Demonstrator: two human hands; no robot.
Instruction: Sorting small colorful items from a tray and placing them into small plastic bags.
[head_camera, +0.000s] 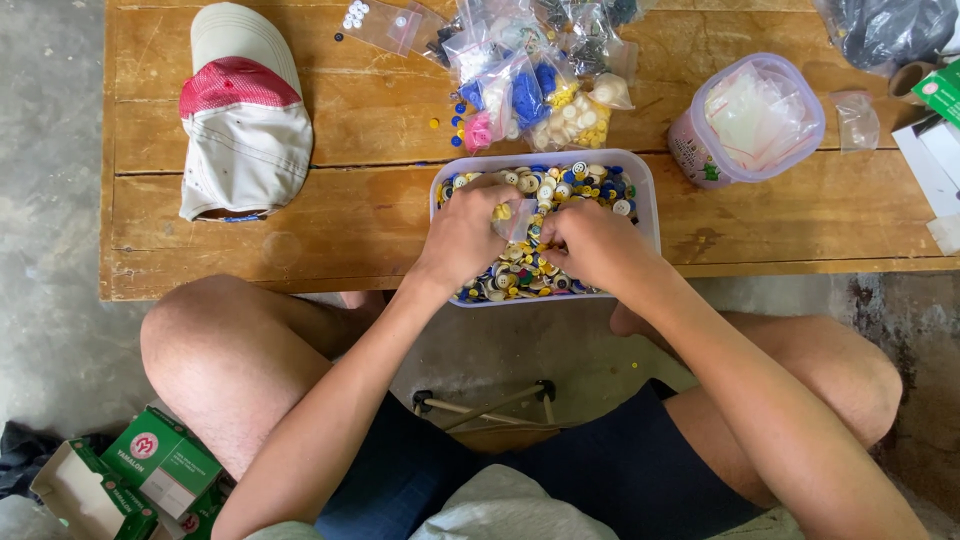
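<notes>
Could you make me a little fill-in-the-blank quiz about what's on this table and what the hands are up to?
1. Both hands, the left hand and the right hand, are inside a clear tub full of mixed ____.
2. The cap at the table's left end is white and ____.
3. Beyond the tub lie small plastic ____ of sorted buttons.
4. The round jar to the right of the tub has no ____ on it.

Missing words: buttons; red; bags; lid
</notes>
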